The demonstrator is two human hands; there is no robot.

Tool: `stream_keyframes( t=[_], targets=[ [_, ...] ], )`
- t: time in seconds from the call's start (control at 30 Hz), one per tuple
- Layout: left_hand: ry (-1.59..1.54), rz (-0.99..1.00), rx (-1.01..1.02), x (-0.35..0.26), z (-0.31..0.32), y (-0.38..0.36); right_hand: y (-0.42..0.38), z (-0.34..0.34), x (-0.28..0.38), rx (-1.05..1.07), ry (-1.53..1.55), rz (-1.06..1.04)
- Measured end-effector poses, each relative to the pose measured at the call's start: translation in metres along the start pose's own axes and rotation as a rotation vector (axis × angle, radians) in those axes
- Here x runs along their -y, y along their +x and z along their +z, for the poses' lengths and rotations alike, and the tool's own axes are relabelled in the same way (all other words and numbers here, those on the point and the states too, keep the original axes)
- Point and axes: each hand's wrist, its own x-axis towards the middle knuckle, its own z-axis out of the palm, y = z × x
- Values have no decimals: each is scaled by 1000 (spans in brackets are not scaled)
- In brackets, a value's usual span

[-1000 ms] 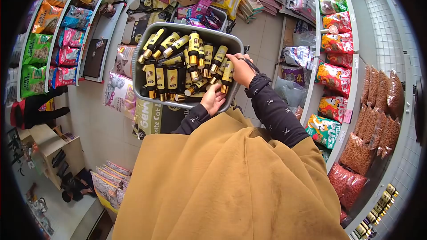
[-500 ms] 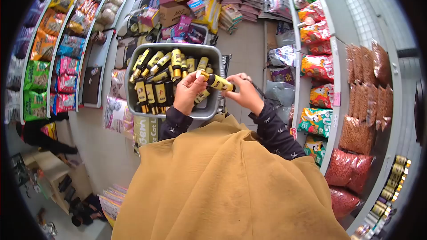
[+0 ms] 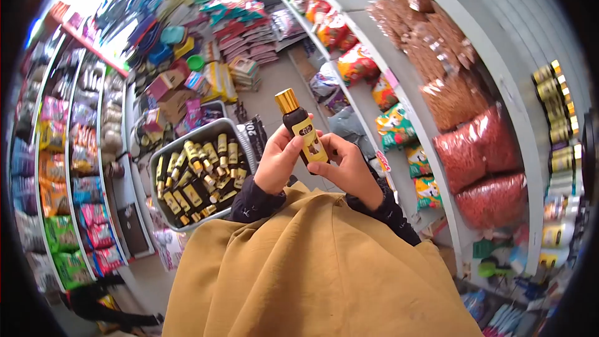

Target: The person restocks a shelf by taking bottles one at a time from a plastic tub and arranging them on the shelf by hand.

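A dark bottle with a gold cap and yellow label (image 3: 306,139) is held upright, slightly tilted, before my body. My left hand (image 3: 279,161) wraps its left side, fingers behind it. On the lower right side, my right hand (image 3: 349,168) grips the same bottle, its thumb across the label's bottom. To the left of my hands, a grey bin (image 3: 244,150) holds several similar bottles with gold caps, lying in a jumble.
Shelves of bagged goods (image 3: 357,65) run along the right, with large bags of red pellets (image 3: 493,202) beyond. More bottles (image 3: 554,103) line the far right. Packed shelves (image 3: 56,178) stand left. Stacked packets and boxes (image 3: 243,34) lie ahead.
The bottle has gone from lying sideways over the bin to upright, right of it, cap up. Both hands have closed in on it. The view has turned toward the right shelves.
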Motion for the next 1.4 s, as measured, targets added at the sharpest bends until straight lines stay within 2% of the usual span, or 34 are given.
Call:
stream_keyframes(
  t=[0.13, 0.23, 0.43, 0.53, 0.57, 0.67, 0.77, 0.87, 0.97, 1.07, 1.1, 1.17, 1.2, 1.27, 1.4],
  targets=[
    [-189, -136, 228, 11, 35, 20, -45, -36, 5, -141, 13, -35],
    [-135, -135, 397, 22, 65, 38, -80, -56, 28, -240, 138, -94],
    [-165, -259, 708, 35, 134, 67, -148, -91, 68, -627, -60, -209],
    [-57, -513, 1007, 30, 171, 75, -170, -99, 104, -822, -203, -286],
    [-61, -520, 1032, 32, 180, 78, -177, -103, 117, -797, -298, -284],
    [115, -390, 1359, 42, 215, 79, -198, -109, 149, -753, -492, -268],
    [86, -364, 1426, 30, 242, 85, -218, -112, 174, -756, -671, -128],
    [118, -287, 1471, 22, 264, 89, -227, -108, 190, -840, -686, -138],
    [211, -153, 1490, 17, 281, 102, -233, -103, 206, -931, -750, -186],
    [423, 718, 1176, 17, 297, 129, -240, -100, 223, -1049, -859, -265],
    [412, 721, 1179, 17, 301, 140, -243, -101, 230, -1125, -893, -317],
    [647, 1057, 853, 13, 305, 165, -250, -101, 244, -1201, -935, -364],
    [637, 1059, 846, 11, 306, 177, -254, -101, 253, -1252, -992, -344],
    [830, 1254, 590, 3, 303, 201, -256, -103, 270, -1352, -1104, -311],
    [950, 1282, 440, 10, 295, 233, -243, -119, 300, -1330, -1276, -325]
  ],
)
